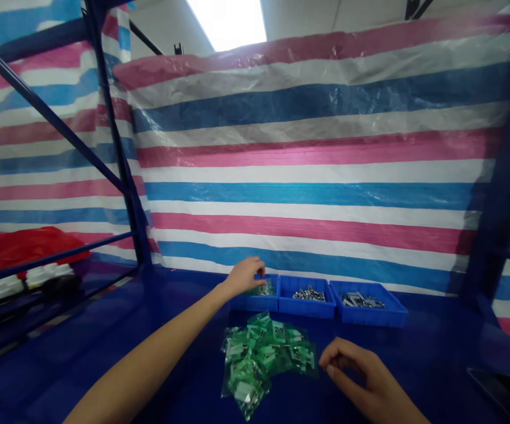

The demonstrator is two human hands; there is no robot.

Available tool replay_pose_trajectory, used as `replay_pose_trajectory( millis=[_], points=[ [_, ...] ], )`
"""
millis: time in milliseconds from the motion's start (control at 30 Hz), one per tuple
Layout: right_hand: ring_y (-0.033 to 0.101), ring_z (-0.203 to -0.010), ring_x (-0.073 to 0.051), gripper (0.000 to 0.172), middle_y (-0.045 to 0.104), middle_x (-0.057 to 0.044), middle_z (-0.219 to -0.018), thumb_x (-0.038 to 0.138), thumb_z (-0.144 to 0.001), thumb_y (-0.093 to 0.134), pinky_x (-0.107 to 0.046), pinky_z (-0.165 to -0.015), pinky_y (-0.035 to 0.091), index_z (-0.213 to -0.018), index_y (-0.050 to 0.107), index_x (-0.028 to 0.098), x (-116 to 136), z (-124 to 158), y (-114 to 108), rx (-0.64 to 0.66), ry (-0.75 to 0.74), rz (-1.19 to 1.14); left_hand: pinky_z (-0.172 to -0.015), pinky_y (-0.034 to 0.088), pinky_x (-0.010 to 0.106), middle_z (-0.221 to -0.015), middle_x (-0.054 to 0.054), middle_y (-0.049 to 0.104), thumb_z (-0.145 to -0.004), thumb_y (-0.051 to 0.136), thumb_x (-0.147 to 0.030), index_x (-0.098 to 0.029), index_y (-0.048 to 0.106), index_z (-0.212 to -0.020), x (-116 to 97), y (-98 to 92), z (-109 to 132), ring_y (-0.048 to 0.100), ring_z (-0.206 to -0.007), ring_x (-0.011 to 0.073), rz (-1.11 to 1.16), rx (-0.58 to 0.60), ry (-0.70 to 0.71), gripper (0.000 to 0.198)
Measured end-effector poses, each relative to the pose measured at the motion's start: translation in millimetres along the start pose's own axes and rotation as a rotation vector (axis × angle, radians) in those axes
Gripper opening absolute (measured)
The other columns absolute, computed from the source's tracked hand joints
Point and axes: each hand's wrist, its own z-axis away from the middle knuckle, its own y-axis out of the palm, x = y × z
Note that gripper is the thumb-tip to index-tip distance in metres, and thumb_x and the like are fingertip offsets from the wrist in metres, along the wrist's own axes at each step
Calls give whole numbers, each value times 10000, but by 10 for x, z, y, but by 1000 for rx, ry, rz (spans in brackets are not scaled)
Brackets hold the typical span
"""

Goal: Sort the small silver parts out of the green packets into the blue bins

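Note:
My left hand [245, 277] reaches over the left blue bin [252, 303], its thumb and bent fingers apart. In that bin lie small parts and clear plastic, partly covered by the hand. Nothing shows between its fingers. My right hand [355, 370] hovers low at the right, thumb and index fingertips curled close together, with no item visible in them. Just left of it lies a heap of green-tinted clear plastic bags [264, 353] with small metal and pale parts inside.
The middle blue bin [308, 305] holds small shiny metal pieces [309, 294]; the right one [370, 318] holds longer metal pieces [363, 300]. A dark flat object [502, 388] lies at the right edge. Blue posts [502, 206] and striped sheeting [308, 224] bound the blue tabletop [179, 312].

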Motion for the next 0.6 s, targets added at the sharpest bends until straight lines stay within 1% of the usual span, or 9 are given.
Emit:
replay_pose_trajectory(
  millis=[67, 133, 167, 233, 333, 400, 467, 533, 600],
  points=[
    [647, -732, -172, 149, 672, -22, -786, 206, -879, 482, -289, -709, 545, -869, 629, 225, -2, 20, 5, 3, -46, 71, -771, 514, 372, -943, 46, 649, -893, 584, -341, -126, 625, -929, -30, 21, 30, 625, -836, 176, 12, 37, -4, 222],
    [651, -904, -208, 197, 693, -57, -940, 184, -871, 484, -352, -859, 529, -984, 639, 230, 1, 42, 16, 19, -95, 164, -704, 515, 328, -824, 23, 657, -877, 603, -326, -128, 634, -854, -96, 22, 71, 620, -725, 151, 35, 46, -12, 202],
    [622, -1030, -234, 254, 680, -77, -1068, 186, -866, 496, -392, -939, 495, -1076, 630, 234, 4, 48, 23, 46, -107, 211, -695, 506, 319, -786, 21, 657, -869, 605, -309, -133, 637, -819, -146, 16, 98, 614, -704, 150, 45, 21, -23, 185],
    [490, -1246, -282, 410, 563, -99, -1327, 221, -869, 521, -463, -1038, 417, -1278, 544, 239, 12, 38, 37, 134, -93, 291, -722, 483, 327, -778, 41, 666, -869, 564, -270, -148, 638, -796, -284, 4, 174, 608, -731, 172, 65, -85, -55, 160],
    [322, -1370, -311, 569, 371, -104, -1495, 293, -897, 524, -518, -1092, 334, -1437, 366, 213, 6, -28, 56, 266, -39, 365, -777, 460, 331, -879, 59, 673, -887, 467, -242, -178, 620, -894, -583, 28, 366, 605, -823, 195, 114, -244, -64, 166],
    [328, -1365, -312, 572, 400, -112, -1476, 288, -898, 538, -517, -1098, 321, -1436, 366, 202, -14, -78, 66, 281, -38, 383, -782, 465, 304, -896, 34, 670, -862, 495, -242, -206, 602, -949, -805, 84, 530, 611, -832, 181, 160, -275, -25, 142],
    [455, -1263, -304, 506, 535, -116, -1350, 215, -869, 582, -499, -1048, 387, -1362, 467, 212, -37, -109, 72, 237, -45, 391, -764, 476, 280, -869, 11, 668, -824, 541, -224, -224, 588, -980, -998, 153, 688, 618, -807, 166, 214, -279, 12, 163],
    [561, -1082, -276, 379, 634, -93, -1137, 115, -837, 589, -458, -941, 469, -1201, 594, 220, -51, -117, 71, 172, -59, 392, -741, 482, 281, -843, 7, 669, -804, 552, -202, -233, 580, -981, -1137, 208, 809, 623, -789, 168, 296, -297, 10, 182],
    [581, -939, -240, 255, 640, -65, -958, 57, -835, 547, -397, -833, 505, -1007, 656, 211, -53, -112, 62, 117, -75, 376, -703, 483, 290, -816, 10, 671, -796, 544, -192, -238, 580, -957, -1219, 236, 883, 624, -763, 175, 395, -317, -27, 171]
  ],
)
